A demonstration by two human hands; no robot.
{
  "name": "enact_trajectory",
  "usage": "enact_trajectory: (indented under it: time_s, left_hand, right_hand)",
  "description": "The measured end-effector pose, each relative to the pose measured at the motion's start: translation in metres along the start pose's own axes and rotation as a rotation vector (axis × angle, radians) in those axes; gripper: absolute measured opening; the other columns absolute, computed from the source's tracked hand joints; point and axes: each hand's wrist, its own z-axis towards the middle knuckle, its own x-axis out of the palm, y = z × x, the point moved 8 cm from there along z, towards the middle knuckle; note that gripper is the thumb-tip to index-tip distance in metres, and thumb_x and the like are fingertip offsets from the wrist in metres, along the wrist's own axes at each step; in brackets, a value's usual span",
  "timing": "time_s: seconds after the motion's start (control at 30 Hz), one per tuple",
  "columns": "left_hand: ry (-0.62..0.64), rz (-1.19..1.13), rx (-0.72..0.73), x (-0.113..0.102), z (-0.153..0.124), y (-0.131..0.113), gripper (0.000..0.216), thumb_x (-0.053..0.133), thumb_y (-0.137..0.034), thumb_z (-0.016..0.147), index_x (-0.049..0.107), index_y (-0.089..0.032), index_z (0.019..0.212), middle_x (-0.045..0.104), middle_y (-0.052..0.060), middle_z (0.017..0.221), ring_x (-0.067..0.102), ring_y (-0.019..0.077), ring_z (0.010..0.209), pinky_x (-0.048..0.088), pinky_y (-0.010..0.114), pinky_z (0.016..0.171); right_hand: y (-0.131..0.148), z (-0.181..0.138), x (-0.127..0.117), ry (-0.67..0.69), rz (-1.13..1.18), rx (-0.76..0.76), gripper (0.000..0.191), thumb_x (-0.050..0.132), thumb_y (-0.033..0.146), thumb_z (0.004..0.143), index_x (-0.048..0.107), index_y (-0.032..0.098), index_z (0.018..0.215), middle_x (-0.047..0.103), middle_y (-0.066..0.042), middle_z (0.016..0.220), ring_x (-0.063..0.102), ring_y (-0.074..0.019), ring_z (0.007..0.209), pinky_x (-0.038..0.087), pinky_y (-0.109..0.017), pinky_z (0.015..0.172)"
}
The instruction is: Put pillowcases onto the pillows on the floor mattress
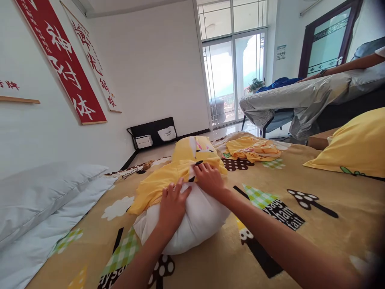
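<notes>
1. The right forearm (270,228) and left forearm (147,253) are slanting in from the bottom of the view, above a tan patterned blanket (327,180).
2. Between them, a plump white pillow (204,220) is lying on the blanket, its far end disappearing into a yellow cover (161,176); its near end is bulging out bare.
3. The left hand (173,204) is resting loosely open on the pillow, thumb standing apart, fingertips touching the cover's edge; it is not grasping anything visibly.
4. The right hand (209,178) is lying over the cover's edge with its fingers bent; whether it is pinching the fabric, I cannot tell.
5. Beyond the hands, a crumpled yellow cloth (249,148) is lying on the blanket, and a yellow cushion (361,140) is sitting at the right.
6. White bedding (60,192) is lying along the left side, with glasses (130,173) resting near its far end.
7. Another person's arm (355,66) is stretching along a plastic-covered table (285,96), near a blue cloth (279,83).
</notes>
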Motion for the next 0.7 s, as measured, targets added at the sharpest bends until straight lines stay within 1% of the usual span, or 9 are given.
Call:
enact_trajectory:
  time_s: [0.13,0.23,0.3,0.37,0.47,0.53,0.6,0.63,0.7]
  left_hand:
    - [0.054,-0.025,-0.045,0.004,0.011,-0.001,0.040,0.049,-0.012,0.087,0.064,-0.036,0.115,0.040,0.002,0.148,0.051,0.0275,0.110,0.043,0.042,0.084]
    - [0.092,-0.018,-0.060,0.011,0.019,0.000,0.035,0.048,-0.015,0.089,0.066,-0.033,0.112,0.040,0.003,0.148,0.051,0.0288,0.110,0.044,0.044,0.082]
    - [0.114,-0.010,-0.071,0.016,0.023,0.003,0.033,0.047,-0.016,0.090,0.065,-0.033,0.111,0.042,0.004,0.146,0.052,0.0289,0.107,0.045,0.044,0.080]
    - [0.121,0.000,-0.075,0.019,0.026,0.006,0.033,0.045,-0.016,0.091,0.064,-0.033,0.113,0.045,0.005,0.144,0.054,0.0284,0.102,0.045,0.044,0.078]
    - [0.100,0.018,-0.058,0.018,0.027,0.006,0.032,0.044,-0.015,0.090,0.064,-0.029,0.111,0.052,0.009,0.136,0.054,0.0289,0.100,0.045,0.046,0.077]
    - [0.076,0.015,-0.040,0.015,0.026,0.006,0.028,0.046,-0.015,0.089,0.065,-0.026,0.108,0.056,0.010,0.128,0.054,0.0295,0.098,0.045,0.045,0.076]
    - [0.042,-0.022,-0.040,0.012,0.024,0.008,0.026,0.050,-0.015,0.088,0.066,-0.025,0.105,0.058,0.009,0.123,0.054,0.0294,0.096,0.046,0.044,0.073]
    - [0.011,-0.059,-0.046,0.010,0.022,0.010,0.025,0.051,-0.015,0.087,0.067,-0.026,0.104,0.059,0.009,0.121,0.054,0.0291,0.096,0.046,0.043,0.073]
    - [-0.075,-0.174,-0.054,0.004,0.016,0.015,0.024,0.055,-0.015,0.084,0.069,-0.027,0.100,0.061,0.008,0.117,0.054,0.0283,0.096,0.046,0.042,0.076]
  right_hand:
    - [-0.017,-0.020,-0.001,0.031,-0.033,0.074,0.021,0.046,0.022,0.091,0.055,0.017,0.110,0.058,-0.014,0.106,0.052,-0.0281,0.100,0.040,-0.032,0.066]
    - [-0.024,-0.030,-0.002,0.064,-0.051,0.094,0.023,0.045,0.022,0.092,0.056,0.017,0.113,0.058,-0.014,0.106,0.052,-0.0278,0.099,0.038,-0.031,0.061]
    - [-0.021,-0.036,-0.005,0.048,-0.055,0.056,0.025,0.042,0.021,0.094,0.056,0.017,0.115,0.059,-0.013,0.105,0.052,-0.0274,0.098,0.036,-0.031,0.060]
    - [-0.014,-0.040,-0.007,0.017,-0.053,-0.026,0.027,0.039,0.017,0.095,0.058,0.017,0.114,0.061,-0.012,0.103,0.053,-0.0269,0.097,0.036,-0.032,0.063]
    - [-0.003,-0.046,-0.008,-0.023,-0.015,-0.121,0.025,0.038,0.012,0.093,0.062,0.015,0.102,0.064,-0.011,0.100,0.053,-0.0262,0.096,0.036,-0.035,0.071]
    - [0.004,-0.048,-0.009,-0.035,0.083,-0.139,0.020,0.042,0.013,0.091,0.062,0.016,0.096,0.064,-0.010,0.098,0.054,-0.0253,0.096,0.035,-0.036,0.078]
    - [0.011,-0.047,-0.010,-0.031,0.263,-0.109,0.015,0.049,0.017,0.087,0.059,0.017,0.097,0.064,-0.008,0.098,0.054,-0.0235,0.096,0.034,-0.035,0.082]
    - [0.015,-0.046,-0.010,-0.025,0.356,-0.077,0.015,0.052,0.021,0.085,0.057,0.017,0.099,0.064,-0.008,0.099,0.054,-0.0230,0.096,0.034,-0.034,0.082]
    - [0.021,-0.043,-0.008,-0.010,0.476,0.003,0.024,0.057,0.031,0.082,0.054,0.017,0.101,0.063,-0.007,0.102,0.053,-0.0238,0.099,0.033,-0.034,0.082]
